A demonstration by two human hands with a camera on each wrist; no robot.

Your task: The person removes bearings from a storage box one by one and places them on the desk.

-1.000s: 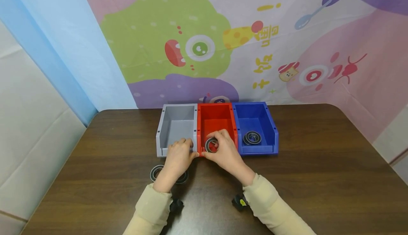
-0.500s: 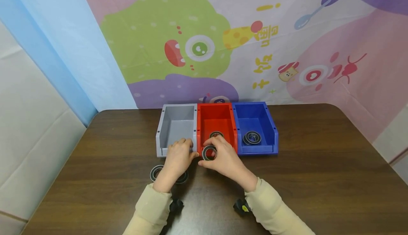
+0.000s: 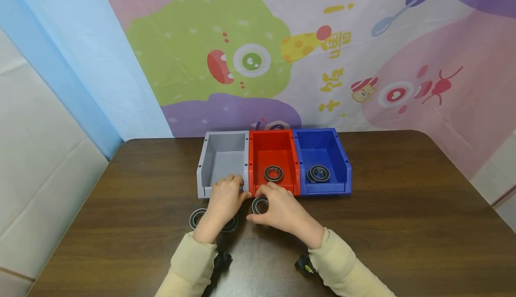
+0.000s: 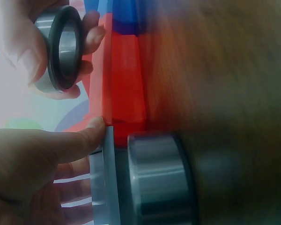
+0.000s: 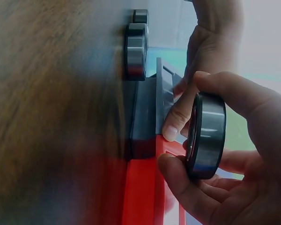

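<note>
We pinch a shiny, black-faced metal ring (image 5: 210, 136), seemingly almost level, in our right hand (image 3: 282, 209) near the red bin (image 3: 274, 153).

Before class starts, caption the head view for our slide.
Right grip holds a dark metal ring bearing in front of the red plastic bin; left grip clasps the grey plastic bin.

Before the red bin (image 3: 269, 156), the held bearing (image 3: 254, 205) is partly covered by the right hand (image 3: 281, 208); at the bin's near left, two loose bearings (image 3: 193, 220) are partly hidden by the left arm (image 3: 208, 229); at the bin's right, a lower bearing (image 3: 309, 177) is largely covered by another.
</note>
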